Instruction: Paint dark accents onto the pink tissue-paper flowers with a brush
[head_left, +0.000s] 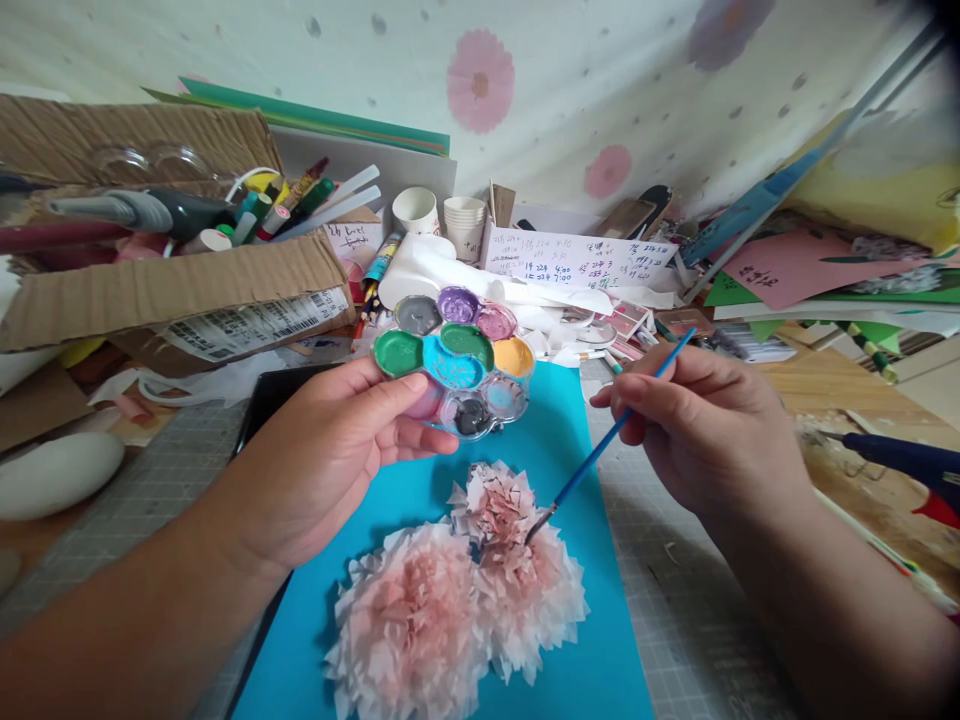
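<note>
My left hand [330, 450] grips a flower-shaped paint palette [454, 360] with wells of green, blue, purple, pink, yellow and grey, held above the blue paper sheet [577, 640]. My right hand [697, 430] pinches a thin blue paintbrush [611, 435]. The brush tip touches the smallest of three pink tissue-paper flowers [457, 590] lying on the blue sheet.
A torn cardboard box [165, 280] of markers and glue sticks sits at the left. Paper cups [439, 215], a handwritten note [577, 260] and coloured papers crowd the back and right. A glue gun [907, 460] lies at the right edge. A grey cutting mat [675, 580] lies under the blue sheet.
</note>
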